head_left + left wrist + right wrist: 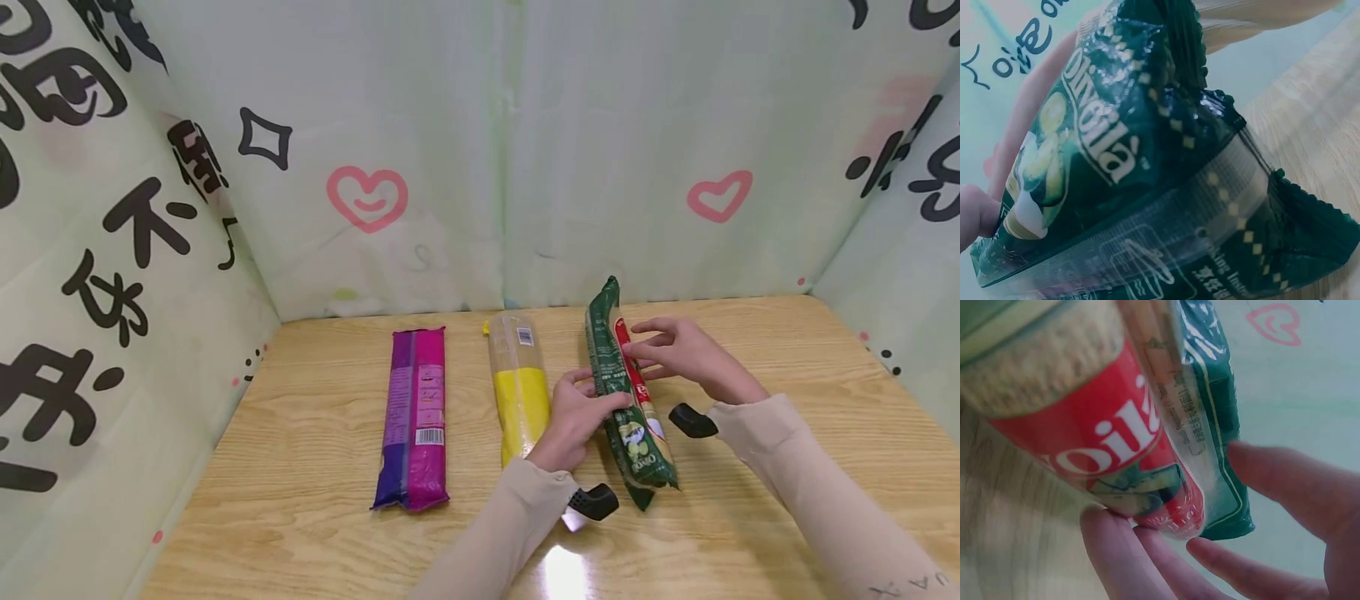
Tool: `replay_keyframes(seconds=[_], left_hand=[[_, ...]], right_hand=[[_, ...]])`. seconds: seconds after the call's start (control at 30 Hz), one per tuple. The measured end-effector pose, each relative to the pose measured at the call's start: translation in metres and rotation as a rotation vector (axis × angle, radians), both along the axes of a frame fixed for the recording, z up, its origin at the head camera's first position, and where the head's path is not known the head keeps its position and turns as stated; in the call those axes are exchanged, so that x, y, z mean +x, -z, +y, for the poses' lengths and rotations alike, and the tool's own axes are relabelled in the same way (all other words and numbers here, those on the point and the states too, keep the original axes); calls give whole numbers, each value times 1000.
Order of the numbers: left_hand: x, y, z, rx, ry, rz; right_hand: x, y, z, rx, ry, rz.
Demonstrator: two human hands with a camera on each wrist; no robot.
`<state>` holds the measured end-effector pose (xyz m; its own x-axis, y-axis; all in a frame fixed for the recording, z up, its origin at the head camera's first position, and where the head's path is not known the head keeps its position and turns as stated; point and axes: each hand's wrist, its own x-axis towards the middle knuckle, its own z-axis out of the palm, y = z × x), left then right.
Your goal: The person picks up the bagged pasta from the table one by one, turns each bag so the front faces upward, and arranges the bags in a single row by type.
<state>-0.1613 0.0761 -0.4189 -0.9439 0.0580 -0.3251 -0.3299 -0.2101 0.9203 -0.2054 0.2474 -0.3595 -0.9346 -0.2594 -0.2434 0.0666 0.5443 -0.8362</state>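
A long green pasta packet (626,400) with a red label leans tilted between the hands, its lower end near the table. Its Olivoilà lettering shows in the left wrist view. My left hand (577,412) grips the packet's left side, thumb across the front and fingers partly hidden behind. On the other side, my right hand (686,358) touches the upper part with extended fingers. Those fingers (1129,556) lie against the red label (1110,437) in the right wrist view. Just left of my left hand lies a clear and yellow packet (521,392), partly covered by that hand.
A purple and pink packet (412,417) lies on the wooden table (300,467) to the left. Pale printed curtains (450,258) stand along the table's back and sides. Black wrist cameras (596,502) protrude below both sleeves.
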Motion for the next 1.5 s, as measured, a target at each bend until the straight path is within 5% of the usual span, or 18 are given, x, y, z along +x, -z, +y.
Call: replay_keyframes(seconds=[0.37,0.97,1.5], left_hand=[[-3,3,0,63,41,-19],[-1,2,3,138,87,-19],[0,3,-2,115,138,46]], right_hand=[[-11,19,11,-97,-104,-130],[-9,20,17,-216,-15,-162],[-6,11,11,-159,35,-89]])
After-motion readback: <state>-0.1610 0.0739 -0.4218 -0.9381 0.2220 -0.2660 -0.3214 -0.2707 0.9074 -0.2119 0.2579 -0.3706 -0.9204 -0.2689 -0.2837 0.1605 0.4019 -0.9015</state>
